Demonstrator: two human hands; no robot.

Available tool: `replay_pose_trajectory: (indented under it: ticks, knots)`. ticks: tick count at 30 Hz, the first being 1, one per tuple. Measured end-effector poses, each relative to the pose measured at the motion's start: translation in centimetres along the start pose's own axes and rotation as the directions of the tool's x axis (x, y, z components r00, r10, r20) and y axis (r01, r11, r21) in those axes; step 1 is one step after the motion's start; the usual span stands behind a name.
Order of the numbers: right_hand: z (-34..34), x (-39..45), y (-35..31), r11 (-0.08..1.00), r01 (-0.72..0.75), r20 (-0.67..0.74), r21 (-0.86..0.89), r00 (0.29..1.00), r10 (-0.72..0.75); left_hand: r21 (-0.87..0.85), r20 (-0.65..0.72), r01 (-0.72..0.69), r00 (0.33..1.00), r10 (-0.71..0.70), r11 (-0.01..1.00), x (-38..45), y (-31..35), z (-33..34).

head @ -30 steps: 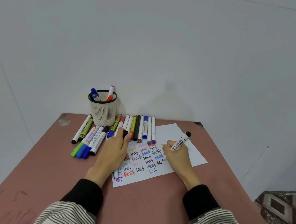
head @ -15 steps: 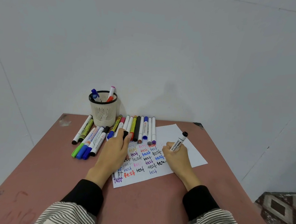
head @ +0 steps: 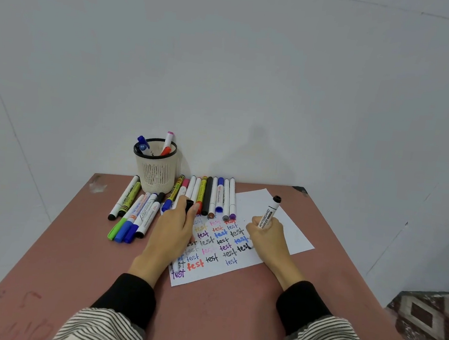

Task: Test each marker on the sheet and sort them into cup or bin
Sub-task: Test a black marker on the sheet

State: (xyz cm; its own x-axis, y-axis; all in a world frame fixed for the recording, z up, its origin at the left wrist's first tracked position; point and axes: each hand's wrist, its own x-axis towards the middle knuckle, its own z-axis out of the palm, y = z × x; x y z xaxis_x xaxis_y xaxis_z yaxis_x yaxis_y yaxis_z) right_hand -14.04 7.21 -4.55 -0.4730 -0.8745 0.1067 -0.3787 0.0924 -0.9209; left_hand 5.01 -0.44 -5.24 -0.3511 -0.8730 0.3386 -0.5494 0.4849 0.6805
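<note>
A white sheet covered with coloured "test" words lies on the reddish table. My right hand grips a white whiteboard marker with a black end, its tip down on the sheet by a black "test". My left hand rests on the sheet's left part and holds a black cap at its fingertips. A row of several markers lies along the sheet's far edge. A cream mesh cup holding three markers stands at the back left.
A second group of several markers lies left of the sheet, below the cup. The table meets a white wall at the back. Its right edge drops to a patterned floor. No bin is in view.
My right hand has written on across the black "test", and the marker has tilted more upright. My left hand has stayed in place.
</note>
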Motion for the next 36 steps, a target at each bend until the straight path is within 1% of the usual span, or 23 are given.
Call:
replay_pose_trajectory:
  ticks: [4,6,9,11,14,17,19,21,24,27,29,32,34,36]
  knots:
    - [-0.1,0.0,0.2,0.998,0.014,-0.012,0.054,1.000,-0.013,0.018,-0.015,-0.005,1.000,0.005,1.000,0.0,0.1,0.0]
    - [-0.1,-0.1,0.2,0.999,0.014,0.001,0.030,1.000,-0.014,0.021,-0.023,-0.012,1.000,0.013,1.000,0.0,0.1,0.1]
    - [0.2,0.1,0.3,1.000,0.009,-0.019,-0.010,1.000,-0.009,0.012,-0.020,-0.021,1.000,0.021,1.000,-0.1,0.2,0.0]
    - [0.2,0.1,0.3,1.000,0.012,-0.025,-0.018,1.000,-0.012,-0.005,0.002,-0.017,1.000,0.017,1.000,-0.1,0.2,0.0]
    - [0.1,0.0,0.2,0.998,0.032,-0.070,0.054,0.997,-0.028,-0.089,0.022,-0.022,0.999,0.024,0.996,0.0,0.3,-0.1]
    - [0.2,-0.1,0.1,0.994,0.098,-0.164,0.045,0.982,-0.089,-0.170,-0.016,-0.067,0.998,0.065,0.983,0.1,0.5,-0.3]
    - [0.7,-0.1,-0.1,0.992,0.123,-0.176,0.018,0.977,-0.118,-0.167,-0.052,-0.101,0.994,0.093,0.981,0.3,0.4,-0.4]
    - [1.7,0.0,-0.6,0.991,0.128,-0.159,0.036,0.980,-0.121,-0.154,-0.070,-0.124,0.991,0.114,0.980,0.5,0.0,-0.5]
    - [3.5,0.2,-1.7,0.973,0.171,-0.122,0.158,0.981,-0.152,-0.146,-0.096,-0.133,0.988,0.120,0.980,0.8,-0.5,-0.4]
    - [4.7,0.6,-2.3,0.948,0.186,-0.081,0.258,0.982,-0.171,-0.184,-0.118,-0.079,0.991,0.058,0.980,0.8,-0.9,-0.6]
    - [5.0,1.0,-2.5,0.929,0.136,-0.022,0.345,0.990,-0.137,-0.214,-0.113,-0.050,0.993,0.026,0.976,1.0,-1.2,-0.6]
    - [5.0,1.5,-2.7,0.861,0.002,0.040,0.509,0.999,-0.026,-0.252,-0.089,-0.018,0.996,-0.004,0.967,1.4,-1.7,-0.5]
    - [4.6,1.6,-2.7,0.822,-0.052,0.064,0.566,0.998,0.019,-0.264,-0.088,-0.031,0.996,0.008,0.964,1.5,-1.6,-0.6]
    - [4.3,1.7,-2.7,0.783,-0.096,0.108,0.615,0.993,0.037,-0.351,-0.084,-0.026,0.996,-0.003,0.936,1.4,-1.0,-0.7]
